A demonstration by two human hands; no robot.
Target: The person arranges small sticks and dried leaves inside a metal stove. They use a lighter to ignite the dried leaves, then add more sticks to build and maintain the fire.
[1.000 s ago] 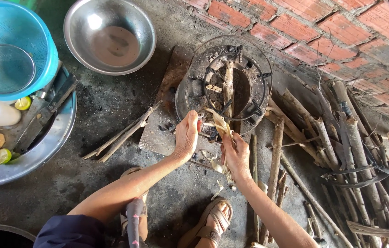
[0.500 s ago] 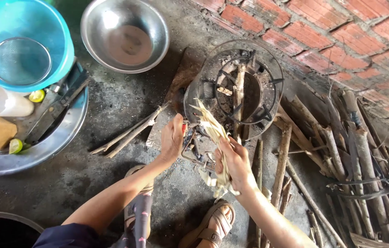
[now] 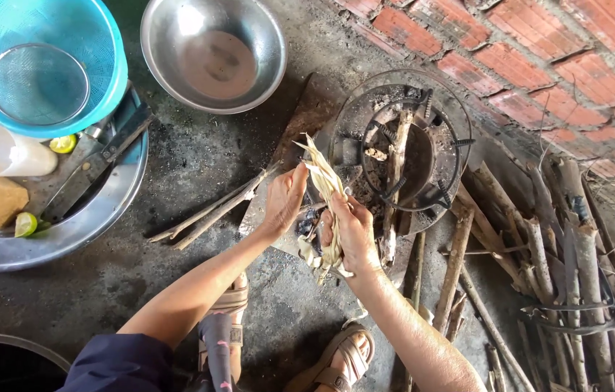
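Blue plastic mesh basket (image 3: 42, 65) sat far left, a dented steel bowl (image 3: 213, 51) beside it. Left hand (image 3: 284, 199) curled loosely against pale, dry, papery husks (image 3: 325, 189). Right hand (image 3: 351, 232) closed around the bundle's lower end, before the sooty round stove (image 3: 402, 145). Rough firewood sticks (image 3: 568, 261) lay right.

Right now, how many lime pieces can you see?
2: one lime below the blue basket, another lime on the steel tray near its front rim. More may be hidden under the basket.
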